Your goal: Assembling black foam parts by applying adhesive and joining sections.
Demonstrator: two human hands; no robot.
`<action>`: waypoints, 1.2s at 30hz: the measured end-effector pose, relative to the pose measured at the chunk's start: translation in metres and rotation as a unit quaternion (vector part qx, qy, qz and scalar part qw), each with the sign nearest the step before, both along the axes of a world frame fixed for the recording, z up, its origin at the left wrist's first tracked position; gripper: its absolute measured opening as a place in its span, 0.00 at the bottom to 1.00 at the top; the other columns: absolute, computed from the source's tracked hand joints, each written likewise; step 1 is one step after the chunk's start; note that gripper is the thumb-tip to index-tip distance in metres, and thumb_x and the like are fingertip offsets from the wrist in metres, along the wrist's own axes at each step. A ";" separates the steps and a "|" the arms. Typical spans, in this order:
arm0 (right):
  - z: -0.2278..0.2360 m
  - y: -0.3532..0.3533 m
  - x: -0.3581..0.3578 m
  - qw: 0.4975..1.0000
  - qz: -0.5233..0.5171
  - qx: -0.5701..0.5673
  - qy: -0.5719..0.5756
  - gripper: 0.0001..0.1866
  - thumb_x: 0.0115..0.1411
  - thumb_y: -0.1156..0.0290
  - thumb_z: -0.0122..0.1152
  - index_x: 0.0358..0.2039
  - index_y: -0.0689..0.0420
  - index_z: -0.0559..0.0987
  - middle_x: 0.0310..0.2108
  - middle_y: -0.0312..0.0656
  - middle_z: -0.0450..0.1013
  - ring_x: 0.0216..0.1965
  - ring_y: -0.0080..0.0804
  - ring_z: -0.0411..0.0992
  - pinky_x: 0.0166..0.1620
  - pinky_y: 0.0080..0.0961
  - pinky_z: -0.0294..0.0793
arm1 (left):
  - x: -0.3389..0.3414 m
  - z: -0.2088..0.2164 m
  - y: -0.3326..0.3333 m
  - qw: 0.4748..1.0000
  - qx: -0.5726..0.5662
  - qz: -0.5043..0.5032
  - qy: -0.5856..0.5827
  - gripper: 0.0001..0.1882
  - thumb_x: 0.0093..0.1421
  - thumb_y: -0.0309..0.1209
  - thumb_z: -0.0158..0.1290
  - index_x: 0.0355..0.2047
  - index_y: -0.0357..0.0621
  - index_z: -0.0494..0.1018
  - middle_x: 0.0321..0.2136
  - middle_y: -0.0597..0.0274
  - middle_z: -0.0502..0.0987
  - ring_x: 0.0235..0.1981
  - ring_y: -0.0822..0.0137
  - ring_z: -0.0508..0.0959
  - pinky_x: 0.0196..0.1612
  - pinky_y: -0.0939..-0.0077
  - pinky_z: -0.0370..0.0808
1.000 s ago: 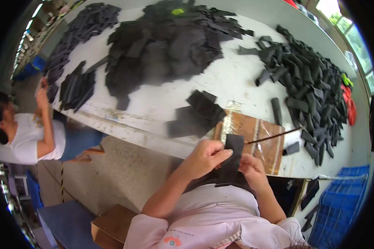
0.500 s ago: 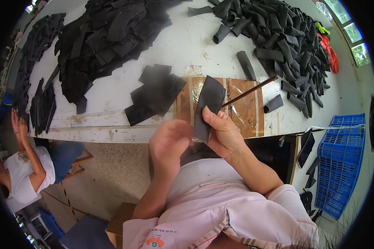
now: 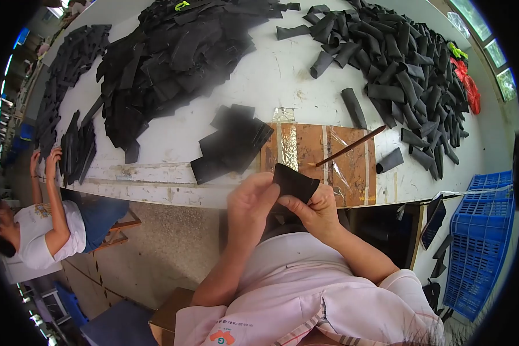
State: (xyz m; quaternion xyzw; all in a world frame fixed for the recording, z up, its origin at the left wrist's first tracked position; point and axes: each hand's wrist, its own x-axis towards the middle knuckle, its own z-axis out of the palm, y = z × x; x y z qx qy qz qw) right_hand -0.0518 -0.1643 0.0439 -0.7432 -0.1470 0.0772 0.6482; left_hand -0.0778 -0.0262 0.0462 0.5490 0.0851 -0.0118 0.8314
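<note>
Black flexible piece (image 3: 294, 183) is sitting pinched between both hands just in front of the person's chest, at the near worktop (image 3: 282, 75) edge. Left hand (image 3: 249, 203) is gripping its left side; right hand (image 3: 316, 209) is clamping its lower edge with thumb and fingers. Because the material looks limp, it could be slipping or folding crookedly if either grip loosens. Beyond lies a taped brown board (image 3: 323, 155) with a thin stick (image 3: 349, 146), then a small flat stack (image 3: 230, 143), and farther, big heaps of black pieces (image 3: 173, 52) and rolled pieces (image 3: 403, 69).
</note>
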 end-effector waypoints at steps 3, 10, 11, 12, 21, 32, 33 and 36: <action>0.014 -0.004 0.001 0.999 0.023 -0.017 -0.040 0.11 0.45 0.74 0.62 0.30 0.63 0.74 0.24 0.41 0.70 0.23 0.29 0.69 0.27 0.22 0.67 | 0.003 -0.002 0.006 0.998 -0.007 -0.019 -0.054 0.07 0.54 0.18 0.46 0.34 0.35 0.69 0.35 0.64 0.70 0.37 0.76 0.69 0.41 0.85 0.65; 0.026 -0.003 0.006 0.987 0.013 -0.102 -0.125 0.09 0.38 0.78 0.65 0.21 0.62 0.74 0.20 0.41 0.65 0.21 0.37 0.66 0.23 0.27 0.66 | 0.005 0.009 0.006 0.990 0.101 -0.019 -0.101 0.06 0.53 0.19 0.47 0.33 0.37 0.68 0.32 0.63 0.70 0.33 0.76 0.69 0.39 0.83 0.66; 0.025 -0.002 0.007 0.972 -0.011 -0.142 -0.189 0.10 0.35 0.80 0.65 0.20 0.61 0.73 0.19 0.40 0.65 0.21 0.37 0.65 0.22 0.27 0.65 | 0.003 0.009 0.002 0.990 0.119 0.031 -0.070 0.07 0.53 0.19 0.47 0.34 0.36 0.68 0.32 0.63 0.70 0.32 0.76 0.69 0.38 0.83 0.66; 0.023 -0.002 0.009 0.972 -0.011 -0.142 -0.189 0.10 0.35 0.80 0.65 0.20 0.61 0.73 0.19 0.40 0.65 0.21 0.37 0.65 0.22 0.27 0.65 | 0.000 0.009 -0.001 0.990 0.119 0.032 -0.069 0.07 0.53 0.19 0.47 0.34 0.36 0.68 0.32 0.63 0.70 0.32 0.76 0.69 0.38 0.83 0.66; 0.009 -0.007 0.016 0.882 -0.043 -0.247 -0.398 0.13 0.26 0.79 0.58 0.20 0.59 0.73 0.18 0.36 0.63 0.19 0.31 0.63 0.20 0.25 0.62 | -0.016 0.030 0.002 0.998 0.041 0.035 0.043 0.13 0.57 0.33 0.45 0.35 0.33 0.67 0.29 0.57 0.74 0.28 0.73 0.73 0.27 0.84 0.70; -0.001 -0.008 0.014 0.846 -0.016 -0.292 -0.445 0.12 0.29 0.76 0.55 0.22 0.61 0.73 0.17 0.36 0.60 0.19 0.29 0.60 0.19 0.23 0.58 | -0.015 0.010 0.010 0.979 -0.127 -0.008 0.160 0.09 0.52 0.27 0.48 0.32 0.35 0.69 0.25 0.60 0.75 0.26 0.72 0.75 0.27 0.85 0.67; -0.002 -0.008 0.014 0.844 -0.016 -0.299 -0.444 0.12 0.30 0.76 0.55 0.22 0.61 0.73 0.18 0.36 0.60 0.19 0.29 0.60 0.20 0.23 0.58 | -0.016 0.008 0.010 0.980 -0.125 -0.007 0.154 0.09 0.52 0.27 0.48 0.32 0.35 0.69 0.25 0.60 0.75 0.26 0.72 0.75 0.27 0.85 0.67; -0.004 -0.008 0.012 0.837 -0.015 -0.307 -0.452 0.12 0.32 0.77 0.55 0.23 0.61 0.73 0.18 0.36 0.60 0.19 0.29 0.60 0.20 0.23 0.58 | -0.017 0.005 0.009 0.978 -0.132 -0.001 0.163 0.09 0.51 0.27 0.48 0.32 0.36 0.70 0.25 0.60 0.75 0.26 0.73 0.74 0.26 0.86 0.67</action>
